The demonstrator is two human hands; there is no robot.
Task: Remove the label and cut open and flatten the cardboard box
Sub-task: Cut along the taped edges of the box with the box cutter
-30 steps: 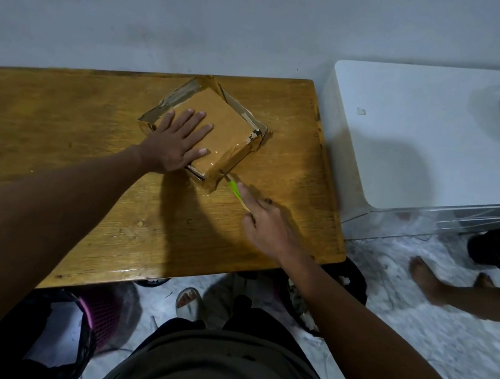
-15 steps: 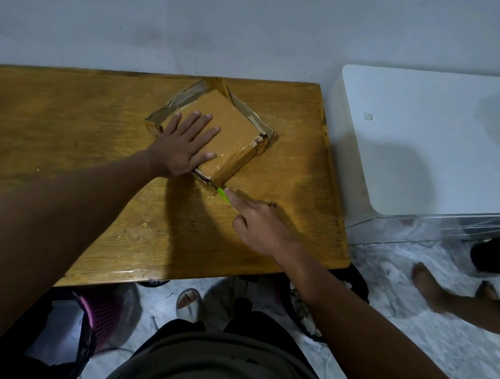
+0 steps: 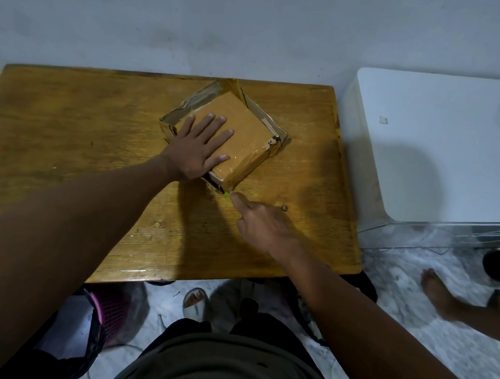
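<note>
Wooden surface (image 3: 72,138): in front of you, against a grey wall (image 3: 202,15).
White cabinet (image 3: 441,145): just beside the surface, on your right.
Cardboard box (image 3: 234,129): on the far middle of the surface, turned cornerwise to you, tape shining along its edges and taped flaps spread round its far sides.
Your left hand (image 3: 198,146): flat on the box top, fingers spread, pressing down.
Your right hand (image 3: 266,227): at the box's near corner, grip curled round a cutter with a green tip (image 3: 227,195), forefinger laid along it; the tip touches the corner.
A bare foot (image 3: 435,291): on the floor to your right.
</note>
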